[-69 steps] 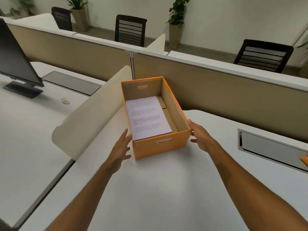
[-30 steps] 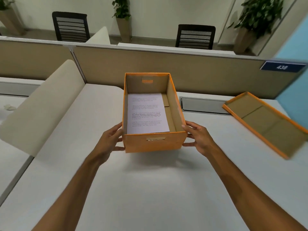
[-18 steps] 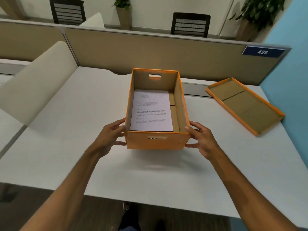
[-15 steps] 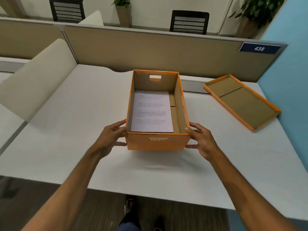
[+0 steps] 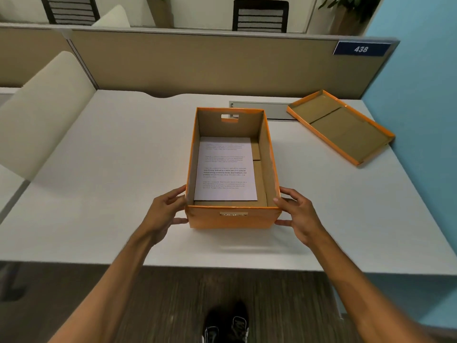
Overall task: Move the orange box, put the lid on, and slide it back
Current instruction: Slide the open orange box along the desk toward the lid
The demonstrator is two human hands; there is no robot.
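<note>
The orange box sits open on the white desk, near its front edge, long axis running straight away from the person. A printed sheet lies flat on the box floor, toward the left wall. The left hand presses against the box's near left corner and the right hand against the near right corner; each grip is a loose clasp with fingers spread along the side wall and thumb toward the front face, so both hold the box between them. Whether the box rests fully on the desk or is lifted a hair cannot be told from the faint shadow under it.

The lid lies upside down, cardboard inside showing, at the far right of the desk, well apart from the box and close to the blue wall. Its long axis runs diagonally, skewed from the box's. It lies ahead and to the right of the right hand, which is clearly nearer; my guess is that hand reaches for it next, and the lid must be flipped and turned to line up.
</note>
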